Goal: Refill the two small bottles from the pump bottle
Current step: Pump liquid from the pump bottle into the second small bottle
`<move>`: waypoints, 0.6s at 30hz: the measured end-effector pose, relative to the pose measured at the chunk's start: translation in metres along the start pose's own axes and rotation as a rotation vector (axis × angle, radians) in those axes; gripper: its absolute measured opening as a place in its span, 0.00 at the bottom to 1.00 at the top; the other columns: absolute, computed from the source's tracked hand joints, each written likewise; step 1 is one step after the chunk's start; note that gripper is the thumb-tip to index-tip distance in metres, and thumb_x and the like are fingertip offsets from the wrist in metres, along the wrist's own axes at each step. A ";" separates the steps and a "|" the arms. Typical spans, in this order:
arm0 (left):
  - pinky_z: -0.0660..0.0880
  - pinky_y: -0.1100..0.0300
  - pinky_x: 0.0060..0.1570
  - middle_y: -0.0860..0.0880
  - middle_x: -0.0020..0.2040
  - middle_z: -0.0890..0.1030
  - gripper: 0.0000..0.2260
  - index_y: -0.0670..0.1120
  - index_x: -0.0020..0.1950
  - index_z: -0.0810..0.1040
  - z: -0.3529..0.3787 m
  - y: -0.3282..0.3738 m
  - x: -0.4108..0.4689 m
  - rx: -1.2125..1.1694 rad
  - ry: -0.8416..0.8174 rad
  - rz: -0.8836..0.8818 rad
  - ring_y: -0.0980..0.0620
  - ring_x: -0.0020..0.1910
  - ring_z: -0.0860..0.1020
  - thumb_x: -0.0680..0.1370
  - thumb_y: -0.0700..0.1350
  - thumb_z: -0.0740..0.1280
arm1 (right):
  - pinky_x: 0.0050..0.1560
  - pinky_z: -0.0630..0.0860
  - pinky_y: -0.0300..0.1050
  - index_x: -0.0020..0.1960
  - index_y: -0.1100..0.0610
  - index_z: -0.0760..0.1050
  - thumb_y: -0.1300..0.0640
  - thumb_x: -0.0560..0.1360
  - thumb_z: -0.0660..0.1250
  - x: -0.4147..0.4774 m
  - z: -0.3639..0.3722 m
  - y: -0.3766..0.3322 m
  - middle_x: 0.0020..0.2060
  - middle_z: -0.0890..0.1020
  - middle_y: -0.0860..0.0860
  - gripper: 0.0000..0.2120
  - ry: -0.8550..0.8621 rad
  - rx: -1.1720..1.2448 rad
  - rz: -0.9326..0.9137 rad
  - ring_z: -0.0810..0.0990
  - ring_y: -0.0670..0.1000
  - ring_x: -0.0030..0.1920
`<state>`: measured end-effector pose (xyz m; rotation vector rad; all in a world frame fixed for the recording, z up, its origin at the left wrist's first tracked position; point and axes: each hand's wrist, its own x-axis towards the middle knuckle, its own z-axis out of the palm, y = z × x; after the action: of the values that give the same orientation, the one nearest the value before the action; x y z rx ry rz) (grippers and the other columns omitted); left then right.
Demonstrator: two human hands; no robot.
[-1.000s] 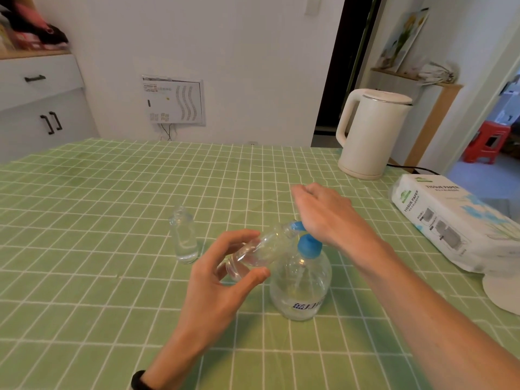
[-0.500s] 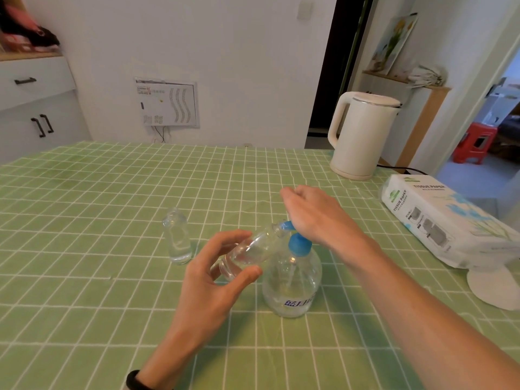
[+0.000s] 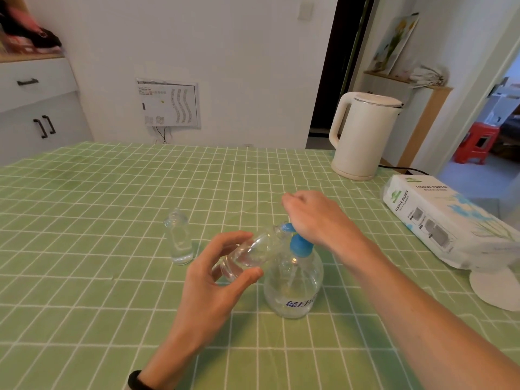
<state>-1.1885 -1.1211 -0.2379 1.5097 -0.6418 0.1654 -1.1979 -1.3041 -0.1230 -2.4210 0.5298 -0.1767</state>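
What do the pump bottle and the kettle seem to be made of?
Pump bottle: probably clear glossy plastic; the tablecloth shows through it. Kettle: looks like matte cream plastic, with dull highlights; coated metal is possible.

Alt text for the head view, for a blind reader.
The left hand holds a small clear bottle tilted to the blue spout of the pump bottle, whose pump the right hand rests on. A second small bottle stands upright on the green checked tablecloth, apart to their left.
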 end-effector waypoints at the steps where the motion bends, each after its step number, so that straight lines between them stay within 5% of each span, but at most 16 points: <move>1: 0.83 0.57 0.55 0.57 0.59 0.86 0.19 0.64 0.59 0.82 0.000 0.000 0.000 -0.007 0.002 0.002 0.53 0.61 0.83 0.70 0.53 0.78 | 0.36 0.64 0.49 0.33 0.53 0.62 0.50 0.82 0.57 0.001 -0.001 0.000 0.30 0.69 0.50 0.20 0.015 -0.015 -0.008 0.66 0.53 0.33; 18: 0.83 0.56 0.55 0.56 0.58 0.86 0.19 0.63 0.59 0.82 0.001 0.004 0.000 -0.014 0.003 -0.006 0.51 0.60 0.84 0.69 0.53 0.78 | 0.36 0.64 0.48 0.31 0.52 0.62 0.48 0.82 0.58 0.002 0.000 0.002 0.27 0.68 0.48 0.21 0.021 -0.025 0.007 0.66 0.52 0.31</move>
<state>-1.1910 -1.1220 -0.2347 1.4979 -0.6341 0.1584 -1.1969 -1.3067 -0.1243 -2.4435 0.5529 -0.1943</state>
